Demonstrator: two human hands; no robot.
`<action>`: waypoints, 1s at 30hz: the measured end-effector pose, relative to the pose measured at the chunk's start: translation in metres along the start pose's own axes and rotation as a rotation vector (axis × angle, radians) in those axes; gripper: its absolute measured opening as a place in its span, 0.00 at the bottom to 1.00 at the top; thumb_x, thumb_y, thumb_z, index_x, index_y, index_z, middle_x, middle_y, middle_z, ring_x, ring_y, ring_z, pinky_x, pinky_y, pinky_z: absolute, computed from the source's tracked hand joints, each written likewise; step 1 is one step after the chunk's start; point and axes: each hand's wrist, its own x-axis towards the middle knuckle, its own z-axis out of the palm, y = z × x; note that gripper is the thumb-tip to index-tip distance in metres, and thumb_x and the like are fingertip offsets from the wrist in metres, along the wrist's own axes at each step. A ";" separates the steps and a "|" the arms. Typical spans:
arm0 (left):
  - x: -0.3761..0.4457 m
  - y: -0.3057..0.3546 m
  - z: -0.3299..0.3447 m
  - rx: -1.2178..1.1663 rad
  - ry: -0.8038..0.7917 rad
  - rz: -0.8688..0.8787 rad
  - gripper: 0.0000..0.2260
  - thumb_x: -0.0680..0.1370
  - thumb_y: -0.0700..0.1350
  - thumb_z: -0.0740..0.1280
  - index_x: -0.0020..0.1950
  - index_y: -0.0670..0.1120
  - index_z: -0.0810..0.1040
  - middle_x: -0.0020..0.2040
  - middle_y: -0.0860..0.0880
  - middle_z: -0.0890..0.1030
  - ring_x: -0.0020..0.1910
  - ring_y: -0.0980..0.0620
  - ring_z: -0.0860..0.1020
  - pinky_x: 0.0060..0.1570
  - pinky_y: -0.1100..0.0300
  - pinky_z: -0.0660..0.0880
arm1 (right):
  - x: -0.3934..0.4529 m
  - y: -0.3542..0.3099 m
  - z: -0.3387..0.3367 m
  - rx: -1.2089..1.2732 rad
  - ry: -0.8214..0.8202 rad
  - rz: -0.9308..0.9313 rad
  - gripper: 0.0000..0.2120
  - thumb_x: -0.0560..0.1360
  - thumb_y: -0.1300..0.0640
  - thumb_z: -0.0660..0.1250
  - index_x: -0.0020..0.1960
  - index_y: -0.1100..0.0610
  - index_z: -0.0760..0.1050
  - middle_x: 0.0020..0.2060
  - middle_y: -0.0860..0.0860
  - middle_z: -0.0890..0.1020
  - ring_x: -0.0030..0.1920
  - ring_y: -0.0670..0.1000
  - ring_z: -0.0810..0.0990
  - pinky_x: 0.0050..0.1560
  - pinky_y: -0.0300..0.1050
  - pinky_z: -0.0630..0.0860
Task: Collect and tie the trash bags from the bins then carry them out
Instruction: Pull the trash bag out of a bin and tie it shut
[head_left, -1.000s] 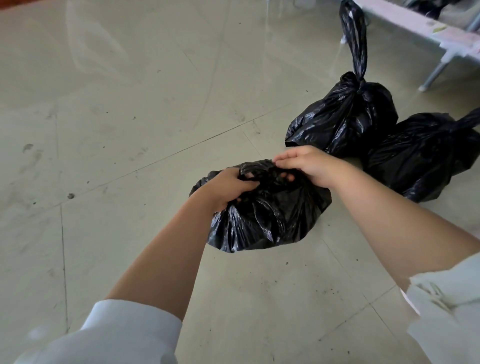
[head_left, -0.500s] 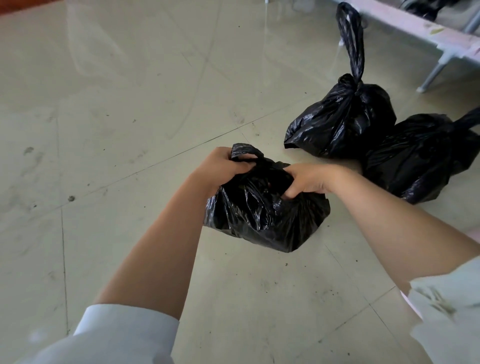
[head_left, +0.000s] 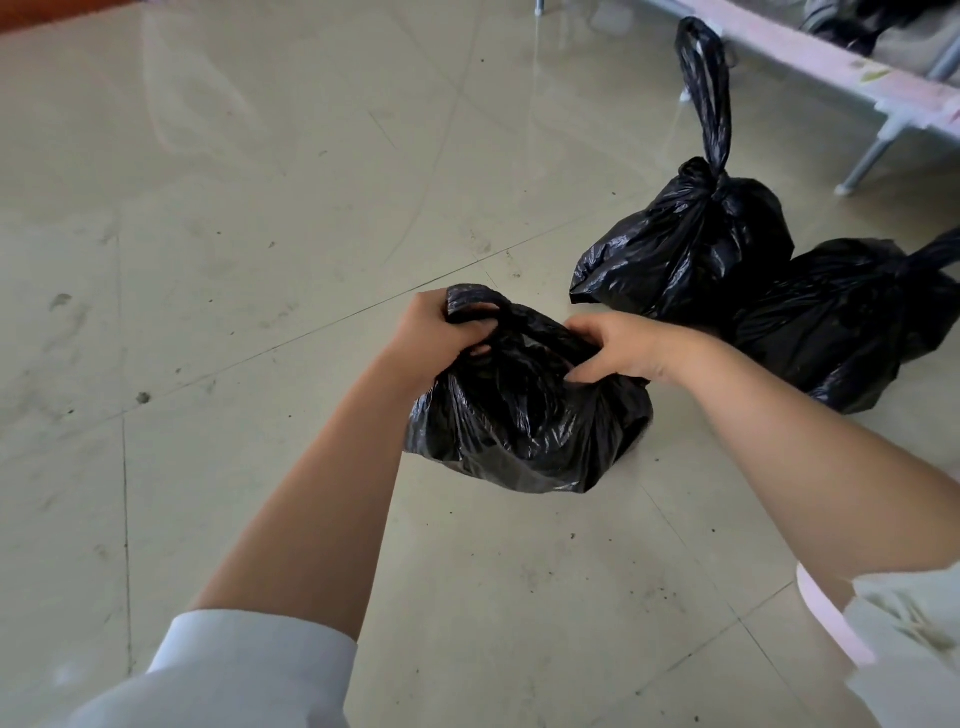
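A small black trash bag (head_left: 524, 426) sits on the tiled floor in the middle of the view. My left hand (head_left: 431, 338) grips a gathered loop of plastic at the bag's top left. At the top right of the same bag my right hand (head_left: 618, 348) pinches the other flap. Behind it to the right stand two more black bags: a tied bag (head_left: 685, 249) with a long upright handle loop, and a second tied bag (head_left: 852, 317) lying partly behind it at the right edge.
A pale table frame (head_left: 810, 62) with metal legs runs along the top right, with dark things under it. The beige floor tiles (head_left: 234, 234) stretch wide to the left and front, with scattered dirt specks.
My hands have pulled the two top flaps of the near bag up and apart; the left hand now holds a raised loop. The bag looks more gathered and upright.
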 end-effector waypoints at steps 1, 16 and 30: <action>0.002 -0.002 0.000 -0.032 0.010 -0.005 0.08 0.74 0.29 0.65 0.42 0.41 0.77 0.27 0.56 0.80 0.23 0.65 0.77 0.34 0.69 0.78 | 0.000 -0.001 0.001 -0.007 -0.017 0.007 0.18 0.69 0.70 0.68 0.55 0.58 0.70 0.53 0.56 0.76 0.58 0.57 0.76 0.66 0.57 0.70; 0.005 -0.010 0.008 -0.297 0.444 0.110 0.23 0.69 0.21 0.58 0.27 0.46 0.76 0.28 0.58 0.81 0.33 0.55 0.77 0.38 0.63 0.77 | 0.001 -0.018 -0.002 0.319 -0.076 0.073 0.15 0.78 0.61 0.59 0.64 0.59 0.69 0.41 0.49 0.78 0.40 0.46 0.76 0.41 0.37 0.73; 0.000 -0.015 0.021 -0.647 -0.013 -0.109 0.27 0.73 0.23 0.51 0.23 0.43 0.77 0.21 0.49 0.79 0.23 0.52 0.80 0.27 0.65 0.78 | 0.002 -0.004 -0.011 0.646 0.195 -0.105 0.13 0.76 0.71 0.57 0.42 0.57 0.74 0.23 0.49 0.79 0.21 0.44 0.77 0.26 0.34 0.75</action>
